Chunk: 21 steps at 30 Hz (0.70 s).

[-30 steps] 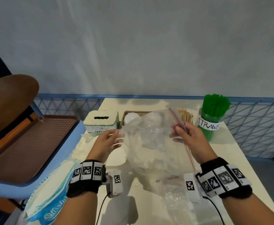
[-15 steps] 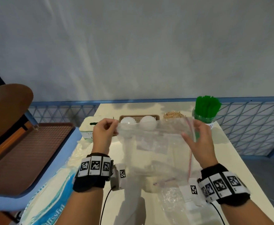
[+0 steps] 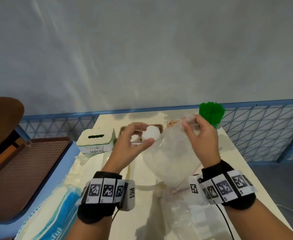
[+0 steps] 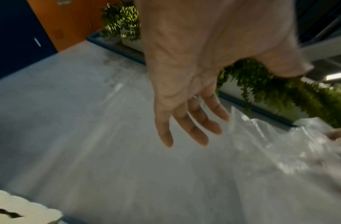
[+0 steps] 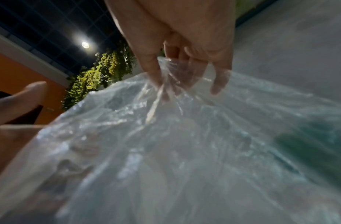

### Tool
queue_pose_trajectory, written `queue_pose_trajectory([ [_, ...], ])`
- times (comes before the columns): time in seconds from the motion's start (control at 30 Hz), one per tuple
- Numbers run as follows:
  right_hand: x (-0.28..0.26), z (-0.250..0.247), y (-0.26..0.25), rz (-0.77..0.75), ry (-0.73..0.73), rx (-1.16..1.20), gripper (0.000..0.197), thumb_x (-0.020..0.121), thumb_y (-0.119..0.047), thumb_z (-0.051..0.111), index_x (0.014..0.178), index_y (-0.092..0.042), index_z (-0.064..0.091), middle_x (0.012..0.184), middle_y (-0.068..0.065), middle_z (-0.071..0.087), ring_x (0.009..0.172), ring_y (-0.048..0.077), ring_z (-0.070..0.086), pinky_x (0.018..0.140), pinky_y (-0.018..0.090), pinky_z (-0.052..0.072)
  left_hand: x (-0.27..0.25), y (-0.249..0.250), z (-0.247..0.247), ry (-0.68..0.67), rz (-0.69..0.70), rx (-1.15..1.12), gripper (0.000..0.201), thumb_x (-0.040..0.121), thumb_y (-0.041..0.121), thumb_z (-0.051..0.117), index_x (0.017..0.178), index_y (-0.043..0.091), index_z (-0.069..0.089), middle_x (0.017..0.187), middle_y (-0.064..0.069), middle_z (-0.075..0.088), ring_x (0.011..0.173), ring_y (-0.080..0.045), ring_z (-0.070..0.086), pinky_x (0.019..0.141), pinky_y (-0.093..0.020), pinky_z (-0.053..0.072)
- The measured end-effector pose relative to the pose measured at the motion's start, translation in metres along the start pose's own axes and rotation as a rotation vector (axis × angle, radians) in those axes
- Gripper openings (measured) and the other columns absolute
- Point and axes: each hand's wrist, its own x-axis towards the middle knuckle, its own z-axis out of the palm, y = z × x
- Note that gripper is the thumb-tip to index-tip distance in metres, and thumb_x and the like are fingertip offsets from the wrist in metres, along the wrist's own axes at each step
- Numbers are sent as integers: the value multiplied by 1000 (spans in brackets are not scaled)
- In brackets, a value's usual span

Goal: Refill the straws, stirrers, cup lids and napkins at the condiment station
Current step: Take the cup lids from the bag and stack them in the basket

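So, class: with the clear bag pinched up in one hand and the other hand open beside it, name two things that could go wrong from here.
1. Only the right hand pinches the clear plastic bag; the left hand is open, so the thin film could slip.
2. The hanging bag is close to the basket of cup lids and the green straws, so a swing might knock them.

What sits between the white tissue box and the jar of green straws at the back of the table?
In the head view: a brown basket holding white cup lids, then wooden stirrers.
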Motion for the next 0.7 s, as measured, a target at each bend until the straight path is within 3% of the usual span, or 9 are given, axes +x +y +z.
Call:
queue_pose_trajectory([
  [0.07,4,-7,3,42,59,20,15,88,-20,61,90,-5,60,91,4,64,83,8,57,70,-1,39,-8,-12,-2,-117,-68,76,44,70,38,78,107,31,55,113,15,60,105,0,57,84,-8,40],
  [0.13,6,-9,5,61,88,52,18,89,-20,60,88,-2,59,88,8,63,80,10,55,69,1,40,-8,-22,4,-83,-110,50,31,73,24,77,97,24,59,104,11,65,96,-3,62,88,-16,46],
  [0.23,4,-7,7,78,65,92,19,89,-21,60,85,-2,58,81,6,59,73,8,51,67,6,39,-3,-24,11,103,-136,-131,6,82,10,67,80,11,62,84,-2,68,79,-10,62,81,-29,50],
  [0.33,4,-10,13,123,68,165,22,90,-22,58,86,0,56,74,-1,55,66,3,49,63,7,39,2,-25,9,367,-137,-305,12,88,5,59,77,7,55,82,-10,65,79,-16,59,70,-22,51],
  [0.43,4,-14,19,154,92,220,21,91,-23,56,87,-3,54,70,-7,49,59,-7,45,60,6,39,7,-22,6,539,-112,-465,13,89,8,58,77,12,54,83,-7,66,85,-22,58,81,-37,46],
  [0.5,3,-14,19,183,81,286,12,92,-23,53,83,-14,53,70,-8,48,61,-8,46,63,6,40,8,-19,7,473,-110,-540,9,87,23,63,86,16,56,94,-9,65,90,-23,57,80,-38,44],
  [0.57,1,-16,15,222,35,423,8,92,-26,52,85,-21,53,75,-8,52,70,1,52,71,17,46,8,-20,12,350,-166,-537,22,85,32,65,99,17,57,101,-8,67,93,-16,62,83,-29,48],
  [0.63,0,-23,13,250,-105,483,17,86,-34,55,100,-24,53,88,-10,56,82,8,57,76,22,48,7,-21,15,307,-180,-474,8,90,21,57,93,14,59,85,0,70,81,-7,66,80,-25,51],
  [0.7,0,-32,17,304,-358,403,40,80,-25,66,116,-26,49,101,-21,56,91,-2,60,75,12,49,8,-23,16,342,-184,-510,18,96,13,47,79,12,55,63,7,61,61,-5,60,76,-30,48],
])
